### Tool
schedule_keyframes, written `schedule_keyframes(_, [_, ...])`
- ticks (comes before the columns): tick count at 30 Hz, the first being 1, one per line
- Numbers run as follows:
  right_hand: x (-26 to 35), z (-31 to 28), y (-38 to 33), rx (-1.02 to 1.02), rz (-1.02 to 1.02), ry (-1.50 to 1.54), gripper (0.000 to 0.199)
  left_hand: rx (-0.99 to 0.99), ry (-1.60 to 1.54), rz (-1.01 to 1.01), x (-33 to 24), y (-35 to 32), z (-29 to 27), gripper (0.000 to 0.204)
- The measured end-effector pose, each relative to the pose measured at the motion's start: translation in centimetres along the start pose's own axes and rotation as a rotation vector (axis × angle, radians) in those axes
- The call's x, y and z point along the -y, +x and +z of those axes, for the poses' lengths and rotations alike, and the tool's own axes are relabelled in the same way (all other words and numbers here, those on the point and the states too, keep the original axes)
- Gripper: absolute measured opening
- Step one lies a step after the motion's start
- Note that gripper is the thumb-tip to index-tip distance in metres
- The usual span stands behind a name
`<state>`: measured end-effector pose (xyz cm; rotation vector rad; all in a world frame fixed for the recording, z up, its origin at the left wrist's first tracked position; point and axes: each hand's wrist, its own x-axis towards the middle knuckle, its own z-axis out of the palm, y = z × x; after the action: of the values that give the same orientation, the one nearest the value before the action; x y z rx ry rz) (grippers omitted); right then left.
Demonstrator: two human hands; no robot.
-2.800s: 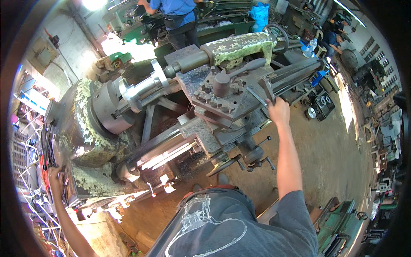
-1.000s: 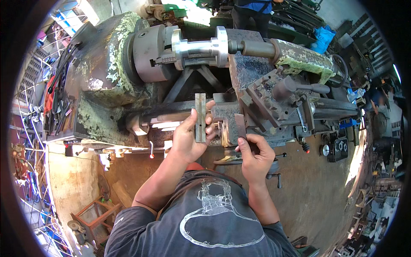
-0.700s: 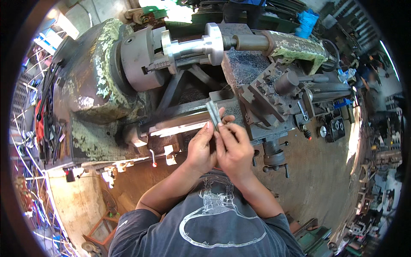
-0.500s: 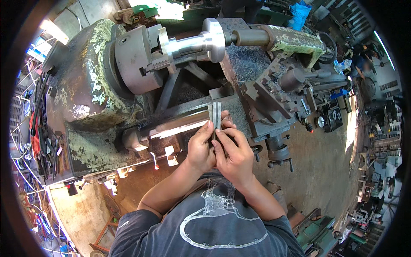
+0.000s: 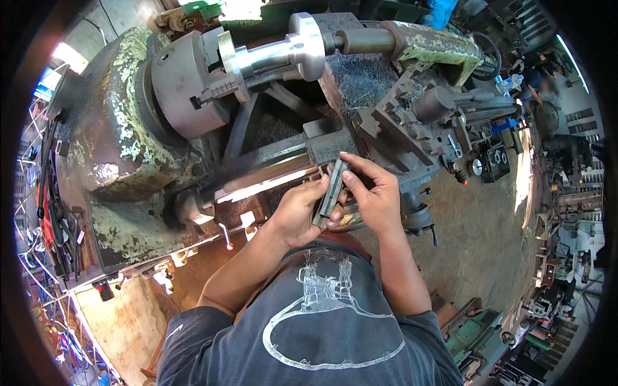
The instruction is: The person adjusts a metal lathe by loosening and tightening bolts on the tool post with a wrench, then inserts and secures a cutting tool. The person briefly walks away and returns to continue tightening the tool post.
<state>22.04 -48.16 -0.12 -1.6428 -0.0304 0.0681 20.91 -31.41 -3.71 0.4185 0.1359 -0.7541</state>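
Observation:
My left hand [image 5: 297, 211] is closed on the lower part of a dark grey metal bar [image 5: 334, 191], its thumb along one side. The bar is slim with lengthwise edges, and it tilts with its upper end to the right. At that upper end my right hand [image 5: 378, 196] grips it between thumb and fingers. Just beyond my hands is the lathe, with a shiny flanged metal shaft [image 5: 270, 56] held between the big grey chuck [image 5: 183, 87] and the tailstock [image 5: 438, 53]. Some of my fingertips are hidden behind the bar.
Right of my hands stands the lathe's carriage with its tool post [image 5: 434, 105] and a crank handle [image 5: 418, 219]. A lever with a red knob [image 5: 228, 246] sticks out at the front left. Metal chips [image 5: 367, 83] cover the bed. Another person [image 5: 534, 83] is at the far right.
The bar has gone from nearly upright to tilted right, and has come lower. My right hand has shifted up and right to its upper end. The whole view has moved slightly.

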Motion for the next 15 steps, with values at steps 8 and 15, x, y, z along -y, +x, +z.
schedule_keyframes(8, [-1.3, -1.4, -0.1, 0.014, -0.021, 0.047, 0.036, -0.055, -0.016, -0.036, 0.7, 1.8, 0.4, 0.026])
schedule_keyframes(15, [-2.1, -2.7, 0.3, 0.088, 0.118, 0.131, 0.027, -0.052, -0.003, -0.058, 1.0, 3.0, 0.5, 0.026])
